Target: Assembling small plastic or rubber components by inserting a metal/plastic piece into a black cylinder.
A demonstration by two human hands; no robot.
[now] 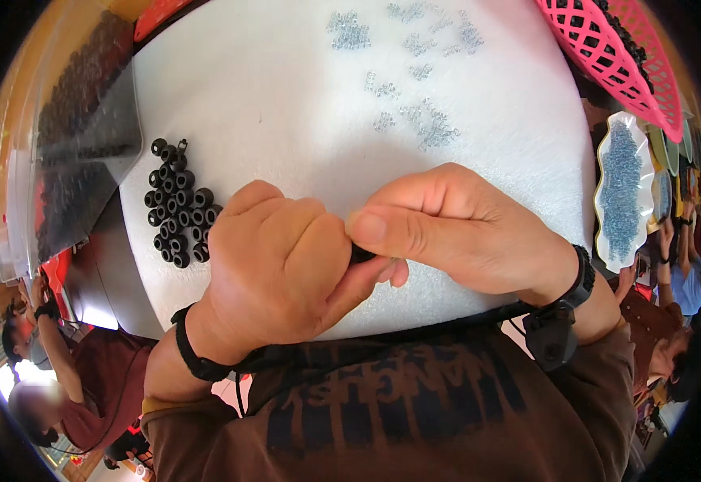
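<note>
My two hands meet over the near part of a white-covered work surface (230, 72). My left hand (278, 261) is closed in a fist around a small black part (361, 254), of which only a bit shows between the hands. The thumb of my right hand (467, 233) presses against its curled fingers beside that part; whatever lies in this pinch is hidden. Left of my left hand lies a pile of small black hollow parts (178, 201), with round openings. Beyond both hands, loose clusters of tiny silvery, see-through pieces (431, 124) are scattered.
A white wavy-edged dish (602, 197) of tiny bluish pieces stands at the right. Above it is a pink lattice basket (619, 68) with black parts inside. A clear plastic container (85, 120) with many dark parts borders the left side. Other people (97, 377) sit at both sides.
</note>
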